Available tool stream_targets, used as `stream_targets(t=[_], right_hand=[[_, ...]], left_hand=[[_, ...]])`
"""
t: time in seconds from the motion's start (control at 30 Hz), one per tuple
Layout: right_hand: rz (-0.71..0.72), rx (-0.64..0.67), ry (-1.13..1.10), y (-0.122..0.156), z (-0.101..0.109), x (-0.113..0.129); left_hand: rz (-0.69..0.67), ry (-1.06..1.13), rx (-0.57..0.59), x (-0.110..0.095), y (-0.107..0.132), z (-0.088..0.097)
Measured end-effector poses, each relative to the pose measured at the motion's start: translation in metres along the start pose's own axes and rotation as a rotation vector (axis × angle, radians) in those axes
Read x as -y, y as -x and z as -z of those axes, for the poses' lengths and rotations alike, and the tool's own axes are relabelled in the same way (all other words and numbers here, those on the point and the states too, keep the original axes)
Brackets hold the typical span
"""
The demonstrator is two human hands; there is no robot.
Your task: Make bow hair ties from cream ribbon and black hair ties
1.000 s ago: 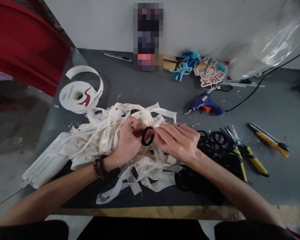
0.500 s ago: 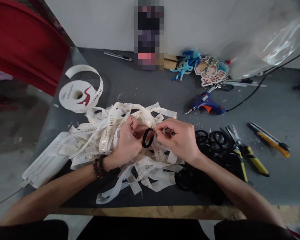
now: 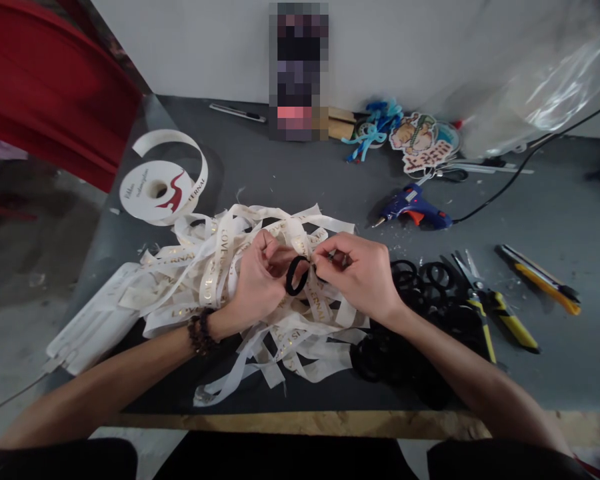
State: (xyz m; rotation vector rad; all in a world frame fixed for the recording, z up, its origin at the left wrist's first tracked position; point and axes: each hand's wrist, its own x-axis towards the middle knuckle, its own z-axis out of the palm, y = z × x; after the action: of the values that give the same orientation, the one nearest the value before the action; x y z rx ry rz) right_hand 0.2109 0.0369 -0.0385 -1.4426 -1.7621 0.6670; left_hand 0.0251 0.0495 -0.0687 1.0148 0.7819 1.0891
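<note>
My left hand [image 3: 257, 280] is closed, pinching a black hair tie [image 3: 296, 275] that stands upright between both hands. My right hand [image 3: 363, 275] is closed too, its fingertips pinching a strip of cream ribbon at the hair tie's upper right edge. Both hands hover over a loose pile of cut cream ribbon strips [image 3: 195, 280] printed with gold letters. A bead bracelet sits on my left wrist.
A ribbon spool [image 3: 157, 190] lies at the left. A heap of black hair ties [image 3: 420, 293] lies right of my hands, beside yellow-handled scissors [image 3: 480, 300] and a yellow utility knife [image 3: 540, 270]. A blue glue gun [image 3: 413, 207] with its cord lies behind. Stickers and blue bows sit by the wall.
My right hand's fingers have curled from stretched out into a tight pinch on the ribbon at the hair tie. The left hand has barely moved.
</note>
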Motion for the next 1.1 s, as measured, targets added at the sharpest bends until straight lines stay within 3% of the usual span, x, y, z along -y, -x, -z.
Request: stream_targets(t=[0.1, 0.17, 0.33, 0.43, 0.53, 0.6, 0.63, 0.7, 0.87, 1.0, 1.1], right_hand=[[0.372, -0.165, 0.349, 0.002, -0.003, -0.001], [0.526, -0.215, 0.517, 0.005, -0.005, -0.004], [0.585, -0.121, 0.649, 0.013, -0.005, -0.011], [0.586, -0.073, 0.686, 0.010, 0.005, -0.009], [0.547, -0.231, 0.747, 0.000, 0.022, 0.000], [0.482, -0.448, 0.627, -0.006, 0.031, 0.009], [0.405, -0.482, 0.541, -0.007, 0.035, 0.014], [0.334, -0.427, 0.428, -0.006, 0.039, 0.024], [0.190, -0.150, 0.085, 0.000, 0.037, 0.035], [-0.037, -0.100, -0.216, -0.002, 0.035, 0.034], [-0.075, -0.070, -0.250, -0.004, 0.033, 0.035]], left_hand=[[0.014, -0.007, -0.012, -0.002, 0.001, -0.001], [0.012, -0.006, -0.011, -0.002, 0.000, -0.001], [0.040, -0.014, 0.014, 0.003, -0.005, 0.004], [0.057, -0.042, 0.052, 0.006, 0.000, 0.003], [0.111, -0.041, 0.137, 0.006, 0.009, -0.003], [0.113, -0.022, 0.107, 0.005, 0.012, -0.007], [0.100, -0.013, 0.096, 0.004, 0.012, -0.009], [0.104, 0.024, 0.066, 0.004, 0.009, -0.010], [0.057, 0.009, -0.048, 0.006, 0.004, -0.006], [0.053, -0.036, -0.044, 0.008, 0.005, -0.004], [0.068, -0.025, -0.016, 0.008, 0.006, -0.003]])
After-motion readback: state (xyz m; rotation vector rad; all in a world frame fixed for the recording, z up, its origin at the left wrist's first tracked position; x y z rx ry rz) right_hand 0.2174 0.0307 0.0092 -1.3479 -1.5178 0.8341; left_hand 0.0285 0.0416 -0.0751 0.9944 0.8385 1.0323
